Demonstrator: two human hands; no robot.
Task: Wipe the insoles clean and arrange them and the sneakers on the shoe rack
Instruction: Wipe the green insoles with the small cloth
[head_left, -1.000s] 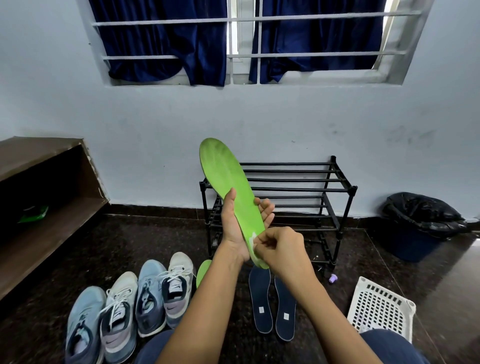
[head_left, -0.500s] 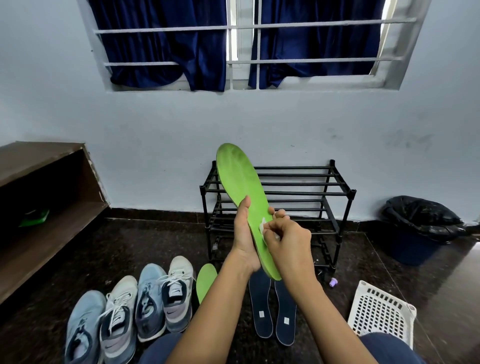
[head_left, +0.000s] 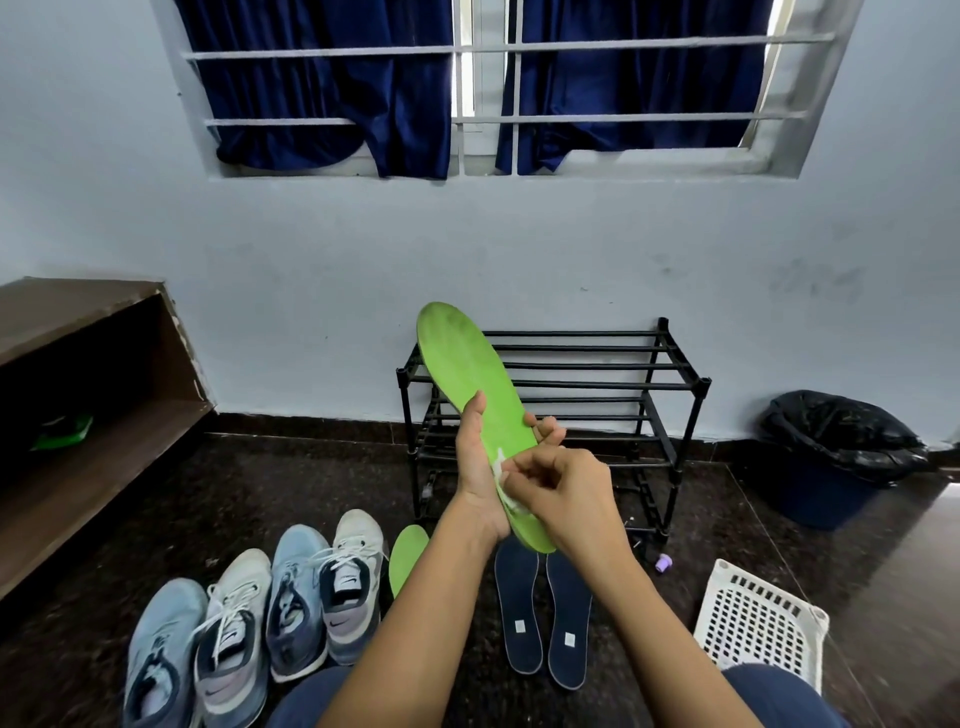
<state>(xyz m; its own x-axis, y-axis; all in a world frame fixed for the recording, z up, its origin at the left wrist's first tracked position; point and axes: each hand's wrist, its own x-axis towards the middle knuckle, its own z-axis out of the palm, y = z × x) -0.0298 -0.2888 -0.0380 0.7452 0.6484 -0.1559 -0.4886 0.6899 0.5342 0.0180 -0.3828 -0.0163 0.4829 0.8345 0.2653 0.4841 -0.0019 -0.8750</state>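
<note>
My left hand (head_left: 480, 467) grips a green insole (head_left: 467, 364) upright in front of the black shoe rack (head_left: 613, 384). My right hand (head_left: 561, 488) pinches a small white wipe (head_left: 500, 467) against the insole's lower part. A second green insole (head_left: 408, 556) lies on the floor, partly hidden by my left forearm. Two dark blue insoles (head_left: 543, 608) lie side by side below the rack. Several sneakers (head_left: 260, 618) stand in a row at the lower left.
A white perforated basket (head_left: 758, 623) sits at the lower right. A blue bin with a black bag (head_left: 841, 452) stands by the wall on the right. A brown wooden shelf (head_left: 88, 415) runs along the left. A small purple object (head_left: 663, 562) lies near the rack's foot.
The insole has tilted and shifted slightly while my right hand moved down along its lower part with the wipe. My view has drifted a little.
</note>
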